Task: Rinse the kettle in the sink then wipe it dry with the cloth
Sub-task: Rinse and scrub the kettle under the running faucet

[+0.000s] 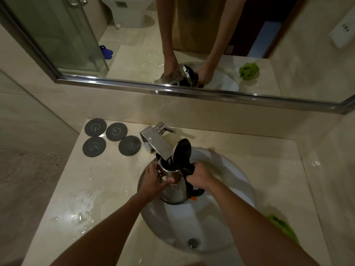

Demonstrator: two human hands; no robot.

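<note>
Steel kettle (173,191) held upright under the tap (156,144), lid (182,150) flipped open.

Both hands are clamped on it over the sink (221,237): the right hand (199,176) curls round the black handle on its own inner side, and the left hand (153,180) grips the steel body near the rim, thumb across the front. The kettle's long axis runs up and slightly away from the hands, its mouth right beneath the spout. Whether water is running, I cannot tell. The green cloth (282,226) lies on the surface behind and outside the right forearm, so the right hand is nearer for wiping, I judge.
</note>
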